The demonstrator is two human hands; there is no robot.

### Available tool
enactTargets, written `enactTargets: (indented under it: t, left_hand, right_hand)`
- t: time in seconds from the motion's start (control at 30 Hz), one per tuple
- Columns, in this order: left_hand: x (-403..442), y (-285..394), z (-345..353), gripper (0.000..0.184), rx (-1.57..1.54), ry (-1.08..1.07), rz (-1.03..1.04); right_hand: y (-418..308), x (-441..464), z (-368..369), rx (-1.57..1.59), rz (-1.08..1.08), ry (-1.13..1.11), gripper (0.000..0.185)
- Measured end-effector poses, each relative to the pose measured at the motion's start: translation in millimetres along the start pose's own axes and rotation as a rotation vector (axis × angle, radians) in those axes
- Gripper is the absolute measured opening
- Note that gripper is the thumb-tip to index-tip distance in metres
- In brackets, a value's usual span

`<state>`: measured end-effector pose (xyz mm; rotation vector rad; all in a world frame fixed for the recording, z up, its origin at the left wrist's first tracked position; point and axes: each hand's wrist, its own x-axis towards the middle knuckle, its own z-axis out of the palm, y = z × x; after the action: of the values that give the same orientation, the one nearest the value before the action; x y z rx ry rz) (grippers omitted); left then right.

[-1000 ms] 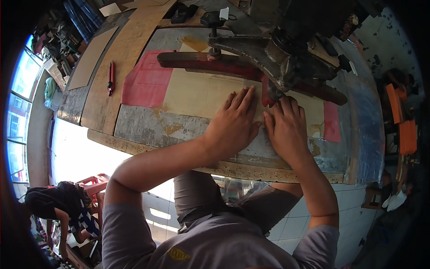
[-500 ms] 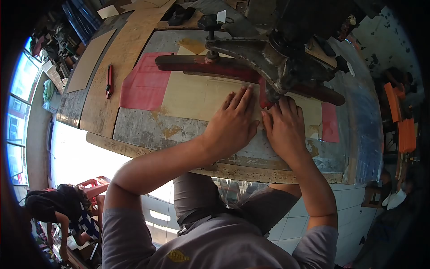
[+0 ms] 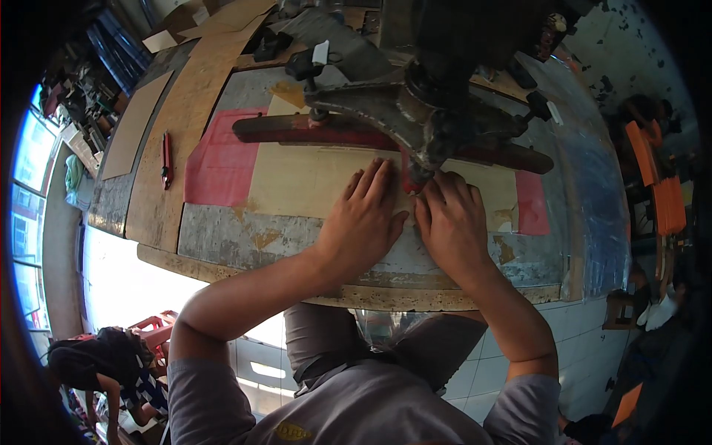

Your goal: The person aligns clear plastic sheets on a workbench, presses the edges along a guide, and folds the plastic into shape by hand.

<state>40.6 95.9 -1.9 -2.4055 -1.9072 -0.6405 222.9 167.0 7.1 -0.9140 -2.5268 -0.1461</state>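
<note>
My left hand (image 3: 365, 215) lies palm down on the near edge of a pale yellow sheet (image 3: 297, 178), its fingers stretched toward the machine. Beside it, my right hand (image 3: 451, 219) rests on the sheet with its fingers bent a little. Between the two hands is the red tip (image 3: 412, 182) of a dark metal machine (image 3: 423, 111). The machine's long red-edged bar (image 3: 319, 132) spans the sheet just beyond my fingers. Pink material shows at the left (image 3: 222, 159) and at the right (image 3: 531, 204) of the sheet.
A red cutter (image 3: 166, 161) lies on a wooden board (image 3: 148, 200) at the left. Black knobs (image 3: 300, 65) stand on the machine. Clear plastic (image 3: 601, 222) covers the table's right side. Another person (image 3: 96, 363) bends over at the lower left. Orange pieces (image 3: 667, 208) are at the far right.
The view has shifted, so the table and machine appear lower and farther left. My hands stay flat on the sheet beside the machine's red tip.
</note>
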Motion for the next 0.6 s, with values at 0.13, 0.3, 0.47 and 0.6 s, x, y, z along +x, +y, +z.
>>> enactTargets:
  t: [0.13,0.3,0.47,0.6]
  left_hand:
    - [0.0,2.0,0.1,0.062,0.029,-0.017,-0.013]
    - [0.1,1.8,-1.2,0.062,0.009,-0.023,-0.019]
    - [-0.2,2.4,-2.1,0.061,0.022,-0.038,-0.022]
    - [-0.2,2.6,-3.3,0.061,0.014,-0.036,-0.018]
  right_hand:
    - [0.9,0.1,-0.9,0.027,0.012,-0.016,0.043]
    - [1.2,0.7,-1.8,0.06,0.016,-0.02,0.044]
    - [0.9,0.8,-2.3,0.066,0.02,-0.03,0.044]
    - [0.4,0.9,-2.8,0.078,0.024,-0.034,0.045]
